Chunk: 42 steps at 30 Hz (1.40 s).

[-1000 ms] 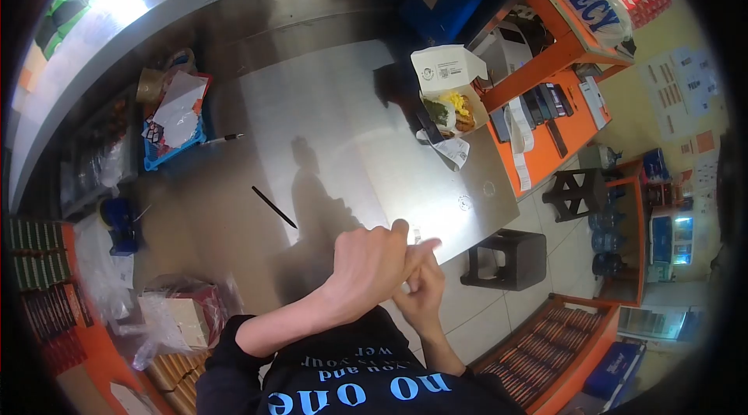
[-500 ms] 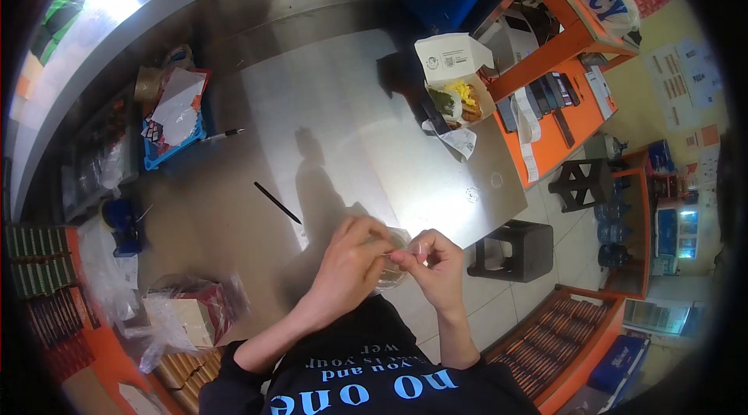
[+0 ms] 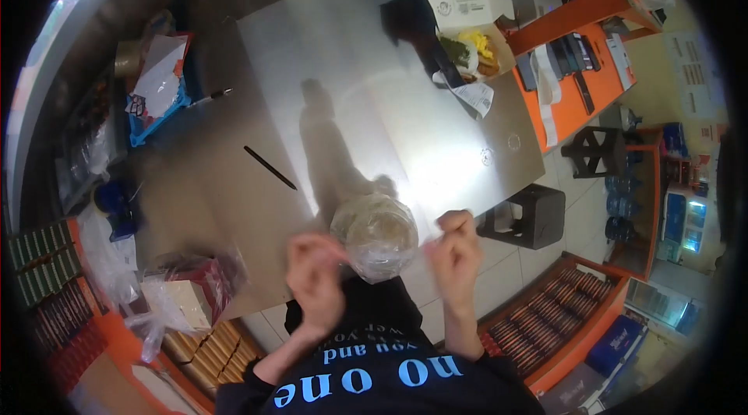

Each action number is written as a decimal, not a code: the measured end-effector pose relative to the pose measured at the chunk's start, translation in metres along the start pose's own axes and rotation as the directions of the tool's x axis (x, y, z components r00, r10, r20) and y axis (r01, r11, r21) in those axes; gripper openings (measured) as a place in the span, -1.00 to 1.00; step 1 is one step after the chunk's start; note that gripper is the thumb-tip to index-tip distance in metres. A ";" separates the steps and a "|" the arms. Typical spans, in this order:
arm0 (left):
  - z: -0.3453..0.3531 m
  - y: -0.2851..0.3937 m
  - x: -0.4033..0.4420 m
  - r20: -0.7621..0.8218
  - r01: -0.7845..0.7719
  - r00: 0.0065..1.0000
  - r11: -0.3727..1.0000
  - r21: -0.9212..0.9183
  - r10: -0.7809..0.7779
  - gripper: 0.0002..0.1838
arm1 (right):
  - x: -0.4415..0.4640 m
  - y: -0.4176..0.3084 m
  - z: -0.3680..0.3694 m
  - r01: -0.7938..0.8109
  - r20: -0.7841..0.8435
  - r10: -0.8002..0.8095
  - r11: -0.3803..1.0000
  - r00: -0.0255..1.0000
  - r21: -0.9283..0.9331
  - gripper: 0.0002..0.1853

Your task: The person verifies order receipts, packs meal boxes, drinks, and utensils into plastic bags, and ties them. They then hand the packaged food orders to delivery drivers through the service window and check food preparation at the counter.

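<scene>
A round bundle wrapped in clear plastic [image 3: 375,236] sits at the near edge of the metal table, between my hands. To its left is my left hand [image 3: 315,275], blurred, with its fingers bent near the plastic; what it may hold is too smeared to tell. My right hand [image 3: 456,253] is off to the right of the bundle, its fingers curled and pressed together. Whether something thin is pinched in it cannot be made out. A thin black stick [image 3: 269,167] lies on the table beyond my left hand.
An open food box [image 3: 475,52] stands at the table's far right beside an orange shelf [image 3: 573,99]. A blue basket [image 3: 160,120] with papers is at the left, a plastic-wrapped box [image 3: 187,302] at the near left. Dark stools [image 3: 530,216] stand right of the table [image 3: 343,49].
My hands have moved apart from each other, one to each side of the wrapped bundle, which now shows fully. The view has shifted, so the table's contents appear higher in the picture.
</scene>
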<state>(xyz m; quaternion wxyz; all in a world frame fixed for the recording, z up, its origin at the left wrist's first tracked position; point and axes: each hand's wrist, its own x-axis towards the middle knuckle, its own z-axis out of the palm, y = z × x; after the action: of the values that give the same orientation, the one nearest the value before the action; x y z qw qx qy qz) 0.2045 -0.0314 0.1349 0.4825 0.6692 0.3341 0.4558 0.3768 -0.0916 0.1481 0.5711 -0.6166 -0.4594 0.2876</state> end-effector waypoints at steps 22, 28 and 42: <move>-0.135 0.127 -0.065 -0.040 0.012 0.999 0.985 -0.172 -0.019 -0.40 | 0.042 -0.164 0.116 0.437 0.817 -0.548 0.788 0.180 0.432 -0.80; -0.172 0.184 -0.136 -0.569 0.166 0.813 0.886 0.433 0.126 -0.48 | -0.025 -0.235 0.241 0.534 0.645 -0.754 0.497 -0.124 0.684 -0.82; -0.364 0.156 -0.355 -0.774 0.106 0.511 0.921 -0.376 -0.375 -0.53 | -0.221 -0.091 0.836 0.622 0.557 -0.829 0.464 0.053 0.631 -0.65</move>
<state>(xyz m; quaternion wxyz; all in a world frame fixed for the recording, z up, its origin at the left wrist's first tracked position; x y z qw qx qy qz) -0.2626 -0.2706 0.2240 0.4140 0.2425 0.5444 0.6880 -0.4717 0.0718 0.0465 0.4089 -0.0124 -0.8759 0.2557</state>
